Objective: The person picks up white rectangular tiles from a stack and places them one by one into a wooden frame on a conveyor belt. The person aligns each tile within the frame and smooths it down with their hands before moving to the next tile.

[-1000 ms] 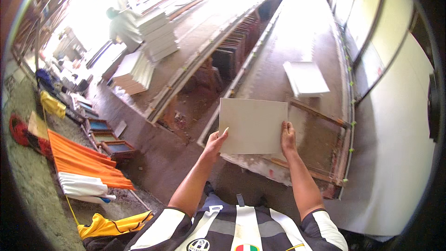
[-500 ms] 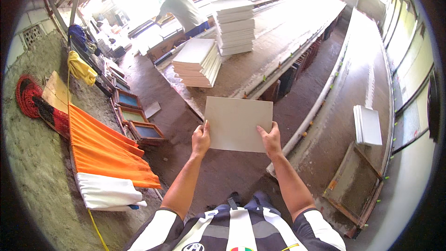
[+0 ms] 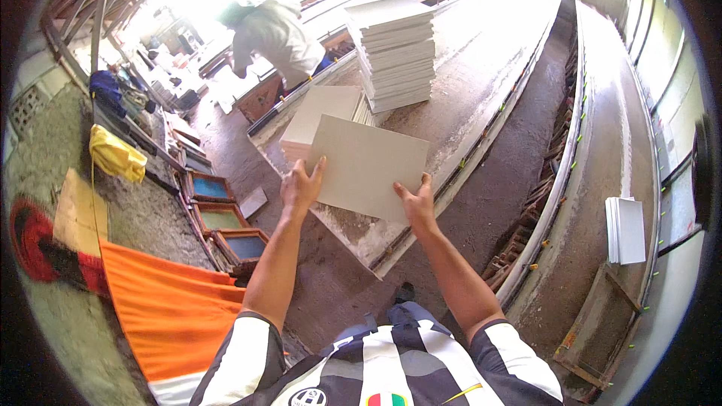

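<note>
A thin, pale rectangular sheet is held out in front of me, tilted down to the right. My left hand grips its left edge, thumb on top. On the opposite side my right hand pinches the lower right edge, also with the thumb over the face. Just beyond the sheet, a low stack of similar sheets lies on the long table, partly hidden by the one I hold. A taller stack of pale sheets rises behind it.
Along the right runs a second long table bearing a small sheet pile and a wooden frame. Framed screens lean at the left, near orange cloth. A person bends over work at the far left.
I have moved forward toward the long table. The sheet has come up close to the low stack and tilted clockwise, still in both hands. The person at the back leans lower.
</note>
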Demonstrator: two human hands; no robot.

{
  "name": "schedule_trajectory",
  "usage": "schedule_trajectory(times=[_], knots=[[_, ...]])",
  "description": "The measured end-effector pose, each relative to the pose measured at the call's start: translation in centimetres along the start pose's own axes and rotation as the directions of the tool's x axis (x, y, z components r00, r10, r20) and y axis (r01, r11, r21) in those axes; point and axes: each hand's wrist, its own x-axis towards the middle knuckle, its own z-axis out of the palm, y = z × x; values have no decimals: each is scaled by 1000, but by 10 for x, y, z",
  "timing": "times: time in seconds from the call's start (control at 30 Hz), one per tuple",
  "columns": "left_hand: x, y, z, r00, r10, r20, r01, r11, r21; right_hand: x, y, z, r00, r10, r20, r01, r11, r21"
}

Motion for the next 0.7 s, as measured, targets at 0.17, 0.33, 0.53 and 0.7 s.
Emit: schedule_trajectory(times=[0.17,0.33,0.53,0.7], knots=[[115,-36,13,988,149,46,-154,976,153,46,16,67,998,3,-58,-2,1000,14],[222,-61,45,939,267,217,-281,959,36,86,40,118,994,-31,-105,36,998,48],[313,-58,87,763,562,321,-596,803,13,106,56,168,959,-57,-278,58,998,-4],[350,-37,119,569,683,457,-737,671,-85,89,34,196,896,15,-444,-71,991,-111]])
